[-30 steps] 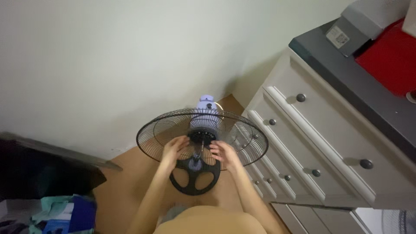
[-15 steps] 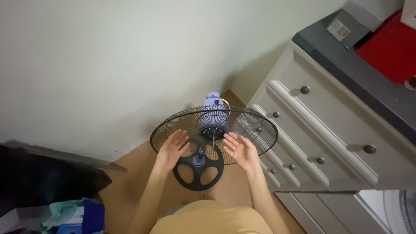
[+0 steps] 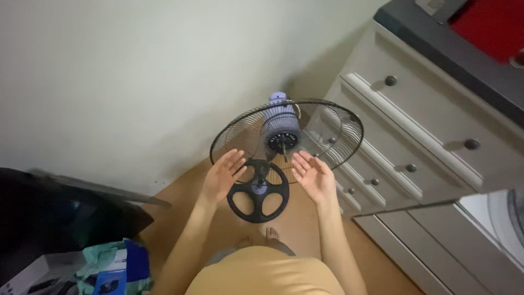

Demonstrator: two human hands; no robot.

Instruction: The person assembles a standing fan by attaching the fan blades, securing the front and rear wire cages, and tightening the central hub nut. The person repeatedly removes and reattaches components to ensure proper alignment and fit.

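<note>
Seen from above, a standing fan rests on the wooden floor beside white drawers, its wire guard tilted upward. The left hand and right hand hover open-palmed either side, holding nothing.

So the fan stands on the floor right up against the wall, its round base nearest the person's feet. Drawer unit sits just to its right. Left hand and right hand hover either side of the stand, in front of the cage. Pile of stuff lies far left.
</note>
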